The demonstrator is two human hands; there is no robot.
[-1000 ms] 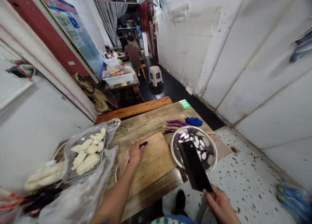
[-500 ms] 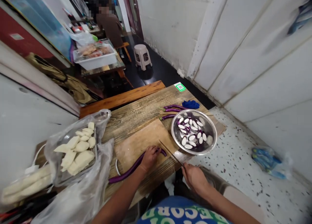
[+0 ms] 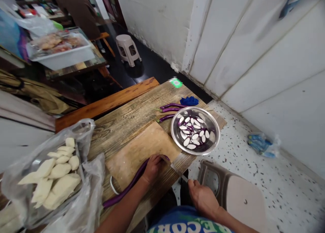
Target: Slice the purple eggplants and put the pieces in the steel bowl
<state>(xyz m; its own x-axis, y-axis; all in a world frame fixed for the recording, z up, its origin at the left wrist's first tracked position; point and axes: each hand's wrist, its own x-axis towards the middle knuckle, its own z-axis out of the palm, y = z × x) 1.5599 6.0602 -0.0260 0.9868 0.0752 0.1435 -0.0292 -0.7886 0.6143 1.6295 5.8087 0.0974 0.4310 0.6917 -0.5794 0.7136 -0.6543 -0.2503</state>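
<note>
The fingers of your left hand (image 3: 152,168) were curled snugly over the purple eggplant (image 3: 134,182), pinning it near one end; its long, glossy, bowed axis ran leftward from them toward your body. Your right hand (image 3: 203,196), farther off, gripped the knife (image 3: 179,172), its thin metal blade just right of those fingers. Beneath lay a smooth wooden board (image 3: 142,145); beyond, rightward, a shiny steel bowl (image 3: 212,124) of white oval slices (image 3: 195,137), on the grained desk (image 3: 111,128).

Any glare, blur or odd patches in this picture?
Head view: the green card is unreadably pixelated; head view: a pale shine marks the knife blade near the right hand; head view: the metal bowl glints at its rim, and the dark floor has sheen.
</note>
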